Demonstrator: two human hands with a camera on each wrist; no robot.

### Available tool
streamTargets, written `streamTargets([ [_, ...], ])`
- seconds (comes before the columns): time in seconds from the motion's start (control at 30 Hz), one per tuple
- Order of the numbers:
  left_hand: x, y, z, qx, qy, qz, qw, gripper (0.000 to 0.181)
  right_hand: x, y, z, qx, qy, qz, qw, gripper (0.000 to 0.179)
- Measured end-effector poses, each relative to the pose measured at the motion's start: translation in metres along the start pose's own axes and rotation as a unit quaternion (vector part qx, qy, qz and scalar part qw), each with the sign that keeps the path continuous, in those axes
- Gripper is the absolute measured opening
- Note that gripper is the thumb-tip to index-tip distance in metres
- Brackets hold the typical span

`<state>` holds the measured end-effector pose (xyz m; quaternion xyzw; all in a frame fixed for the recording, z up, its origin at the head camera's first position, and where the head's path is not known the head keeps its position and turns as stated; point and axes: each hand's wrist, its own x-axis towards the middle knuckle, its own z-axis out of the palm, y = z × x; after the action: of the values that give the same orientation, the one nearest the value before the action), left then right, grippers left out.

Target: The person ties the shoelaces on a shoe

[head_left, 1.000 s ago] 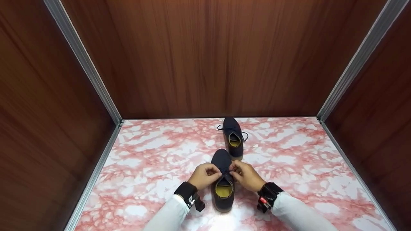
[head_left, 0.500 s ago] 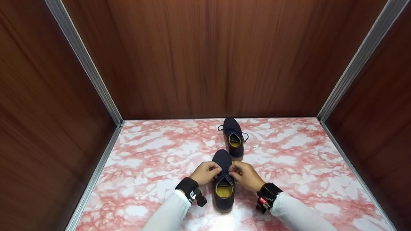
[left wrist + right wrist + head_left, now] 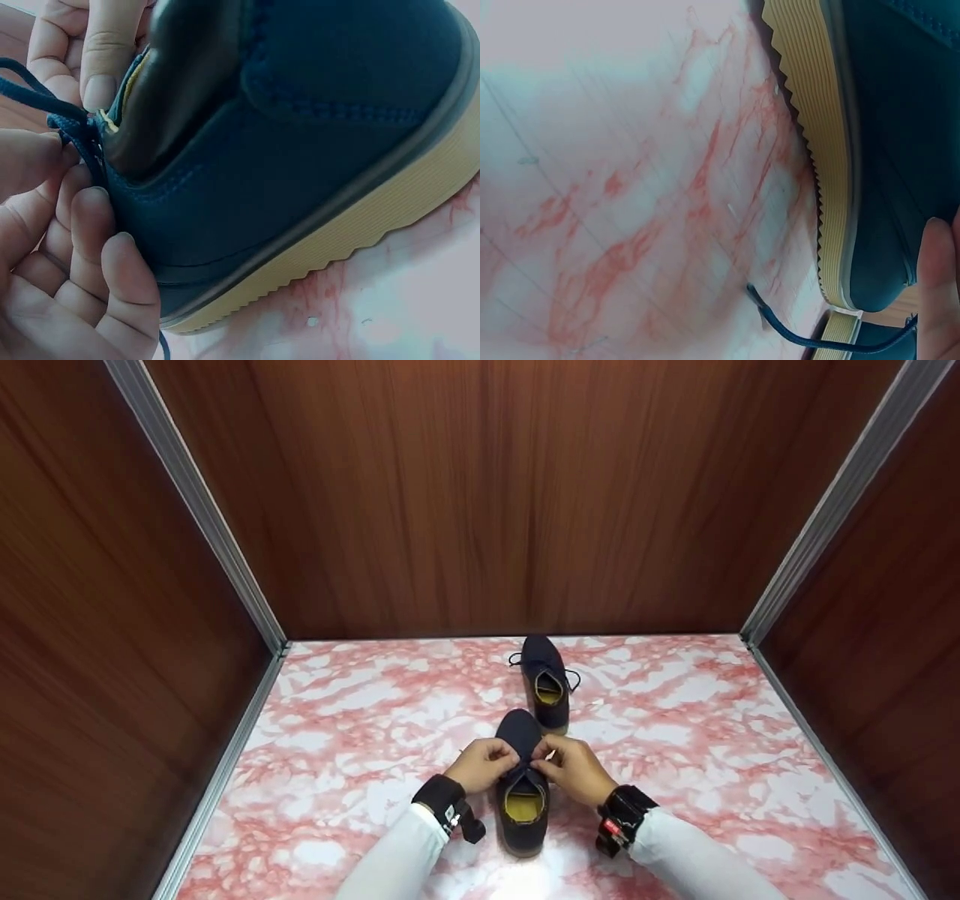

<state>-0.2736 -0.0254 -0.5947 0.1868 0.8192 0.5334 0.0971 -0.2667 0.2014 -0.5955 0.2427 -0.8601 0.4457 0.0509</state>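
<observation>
A dark navy lace-up shoe [image 3: 523, 836] with a yellow insole stands upright on the floor, toe pointing away. Over its lacing, my left hand [image 3: 480, 767] pinches the lace from the left. My right hand [image 3: 576, 771] pinches at the lacing from the right, its fingertips close to the left ones. In the left wrist view, the blue lace [image 3: 34, 94] loops beside a knot at the thumb and index finger of the left hand. A loose lace end [image 3: 802, 340] hangs below the right fingertips in the right wrist view.
A matching shoe [image 3: 553, 712] stands just ahead, its heel beside the near shoe's toe and its laces spread sideways. Brown wood-look panels [image 3: 480, 510] with grey metal edging [image 3: 225, 536] enclose the red-and-white marbled floor [image 3: 360, 712] on three sides.
My left hand has shifted slightly forward along the lacing. The right fingertips have edged left, narrowing the gap between both hands. Both shoes stay in place.
</observation>
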Motion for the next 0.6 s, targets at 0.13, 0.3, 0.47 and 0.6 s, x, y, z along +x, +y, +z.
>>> streamTargets([
  [0.13, -0.001, -0.002, 0.001, -0.007, 0.001, -0.002, 1.0000, 0.017, -0.002, 0.000, -0.004, 0.013, 0.002, 0.003, 0.9999, 0.015],
  [0.3, -0.001, -0.003, 0.004, 0.000, 0.005, 0.004, 1.0000, 0.016, -0.006, -0.001, -0.011, 0.029, 0.000, 0.005, 0.9996, 0.015],
  [0.47, -0.002, -0.003, 0.008, 0.009, 0.024, 0.019, 0.9995, 0.012, -0.011, -0.006, -0.016, 0.055, -0.026, 0.032, 0.9976, 0.010],
  [0.6, -0.005, -0.001, 0.012, 0.027, 0.044, 0.033, 0.9981, 0.008, -0.014, -0.010, -0.018, 0.081, -0.058, 0.062, 0.9931, 0.015],
])
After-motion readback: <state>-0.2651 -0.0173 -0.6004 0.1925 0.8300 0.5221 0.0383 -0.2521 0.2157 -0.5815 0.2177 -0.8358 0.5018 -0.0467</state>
